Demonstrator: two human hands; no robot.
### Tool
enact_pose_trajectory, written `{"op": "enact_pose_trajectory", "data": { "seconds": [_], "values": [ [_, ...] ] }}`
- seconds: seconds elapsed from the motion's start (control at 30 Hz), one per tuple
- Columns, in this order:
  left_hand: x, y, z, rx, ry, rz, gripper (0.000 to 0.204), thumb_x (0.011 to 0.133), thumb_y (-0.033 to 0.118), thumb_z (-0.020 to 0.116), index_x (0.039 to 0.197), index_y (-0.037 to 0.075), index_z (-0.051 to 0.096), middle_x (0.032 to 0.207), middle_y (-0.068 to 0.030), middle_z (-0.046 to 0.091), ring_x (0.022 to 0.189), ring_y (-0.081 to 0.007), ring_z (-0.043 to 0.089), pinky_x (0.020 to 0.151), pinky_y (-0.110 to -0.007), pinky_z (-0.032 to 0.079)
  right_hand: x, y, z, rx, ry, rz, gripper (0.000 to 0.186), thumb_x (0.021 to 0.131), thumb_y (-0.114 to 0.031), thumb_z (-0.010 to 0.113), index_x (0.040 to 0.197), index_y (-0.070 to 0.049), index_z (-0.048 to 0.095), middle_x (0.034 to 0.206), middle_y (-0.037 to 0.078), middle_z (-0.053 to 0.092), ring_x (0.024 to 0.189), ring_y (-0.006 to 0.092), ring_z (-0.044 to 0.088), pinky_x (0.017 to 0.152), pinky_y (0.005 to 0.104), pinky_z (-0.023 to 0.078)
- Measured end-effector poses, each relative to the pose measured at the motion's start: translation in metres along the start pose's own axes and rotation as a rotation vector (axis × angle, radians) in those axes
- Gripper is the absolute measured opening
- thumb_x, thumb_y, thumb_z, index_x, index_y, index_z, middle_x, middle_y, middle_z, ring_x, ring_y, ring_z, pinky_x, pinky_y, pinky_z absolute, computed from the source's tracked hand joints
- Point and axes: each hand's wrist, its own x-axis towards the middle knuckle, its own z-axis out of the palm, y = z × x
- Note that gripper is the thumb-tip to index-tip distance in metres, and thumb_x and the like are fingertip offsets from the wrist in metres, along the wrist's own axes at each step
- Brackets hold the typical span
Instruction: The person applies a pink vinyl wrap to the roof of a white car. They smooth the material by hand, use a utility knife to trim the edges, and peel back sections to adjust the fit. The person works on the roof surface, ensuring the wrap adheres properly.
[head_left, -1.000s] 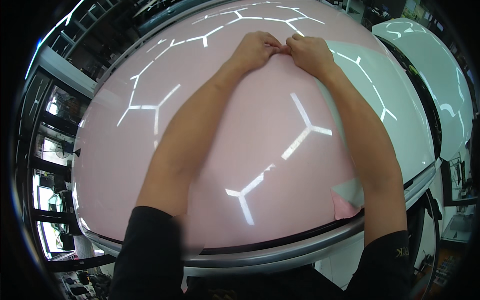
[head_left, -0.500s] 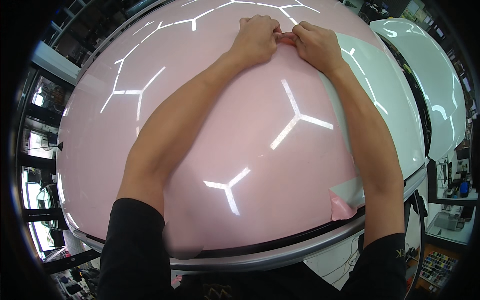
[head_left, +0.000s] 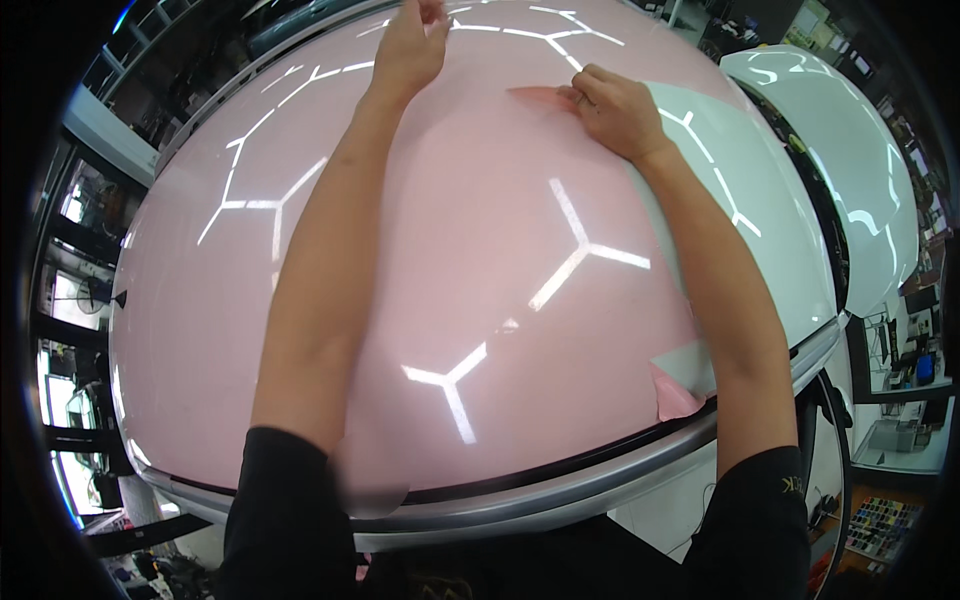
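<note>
A glossy car roof is covered over most of its surface with pink film (head_left: 480, 230). To the right of the film's edge, a pale whitish-green surface (head_left: 740, 180) shows bare. My right hand (head_left: 615, 110) is closed on the film's far right edge, where a fold of it stands up. Away to the left and farther up, my left hand (head_left: 410, 50) is off that fold, its fingers loosely apart and partly cut off by the upper rim. Near the front right, a corner of the film (head_left: 675, 392) is turned back and crumpled, baring a pale patch.
A metal-grey side rail (head_left: 560, 510) runs along the roof's near edge. At the right stands a raised pale panel (head_left: 850, 170). A rack of small coloured items (head_left: 880, 530) is at the lower right, and windows (head_left: 75, 380) line the left.
My left hand has let go of the film beside my right hand and moved left and farther away. My right hand keeps its grip; the lifted fold now shows more.
</note>
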Motion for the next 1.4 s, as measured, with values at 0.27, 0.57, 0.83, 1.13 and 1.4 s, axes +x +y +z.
{"op": "enact_pose_trajectory", "data": {
  "seconds": [0.27,0.57,0.83,1.13,1.4],
  "values": [
    [-0.049,0.025,0.048,0.089,-0.544,0.087,0.056,0.091,0.034,0.072,0.142,0.017,0.058,0.138,-0.0134,0.061,0.131,-0.0312,0.055,0.111,-0.041,0.043,0.007,-0.024,0.001,0.247,-0.102,0.346,0.023,0.093,-0.025,0.067,0.105,-0.005,0.069,0.098,0.014,0.071,0.093,0.0350,0.069,0.081,0.0426,0.054],
    [-0.050,0.004,0.046,-0.092,-0.316,-0.141,0.040,0.092,0.022,0.068,0.131,0.012,0.067,0.133,-0.0140,0.065,0.123,-0.0310,0.062,0.105,-0.040,0.048,0.063,-0.046,0.031,-0.338,-0.634,0.398,0.035,0.094,-0.033,0.064,0.109,-0.002,0.070,0.106,0.017,0.072,0.099,0.0341,0.071,0.084,0.0453,0.056],
    [-0.059,0.014,0.031,0.104,-0.395,-0.055,0.038,0.094,0.018,0.062,0.132,0.014,0.066,0.133,-0.0143,0.066,0.123,-0.0311,0.062,0.106,-0.041,0.048,0.104,-0.028,0.032,-0.443,-1.144,0.195,0.054,0.100,-0.053,0.052,0.120,-0.006,0.071,0.116,0.017,0.072,0.098,0.0323,0.070,0.083,0.0467,0.057],
    [-0.064,0.023,0.039,0.232,-0.471,0.040,0.038,0.097,0.021,0.060,0.135,0.020,0.064,0.138,-0.0109,0.061,0.131,-0.0286,0.054,0.110,-0.045,0.041,0.080,0.010,0.035,-0.152,-1.016,0.109,0.045,0.104,-0.040,0.051,0.111,-0.002,0.075,0.109,0.019,0.072,0.096,0.0351,0.067,0.091,0.0431,0.050],
    [-0.066,0.015,0.047,0.298,-0.504,0.060,0.044,0.098,0.024,0.058,0.142,0.025,0.060,0.139,-0.0069,0.061,0.135,-0.0269,0.049,0.113,-0.044,0.036,0.073,-0.012,0.024,-0.200,-0.917,0.067,0.040,0.103,-0.038,0.053,0.105,-0.006,0.077,0.093,0.018,0.073,0.089,0.0360,0.066,0.088,0.0455,0.050]
  ]
}}
